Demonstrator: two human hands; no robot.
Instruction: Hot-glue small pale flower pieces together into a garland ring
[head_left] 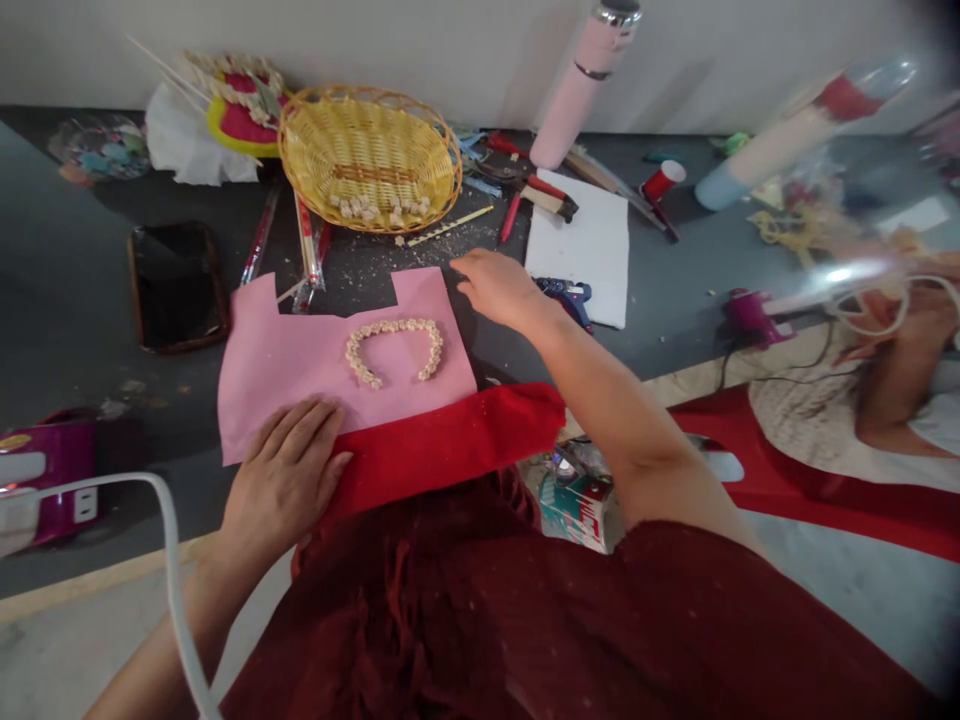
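On the pink sheet (304, 362), the beaded headband (397, 327) could slide if the flat, empty left hand (289, 468) drags that sheet; right of it, whether the half-curled right hand (501, 288) holds anything is unclear.

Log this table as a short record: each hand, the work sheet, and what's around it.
Left hand: resting flat at the near edge of the pink sheet
Right hand: beside the sheet's far right corner; grip unclear
On sheet: curved beaded band, gap facing the person
Near edge: red cloth
Beyond: basket with small pale pieces
Left: phone
Right: white paper
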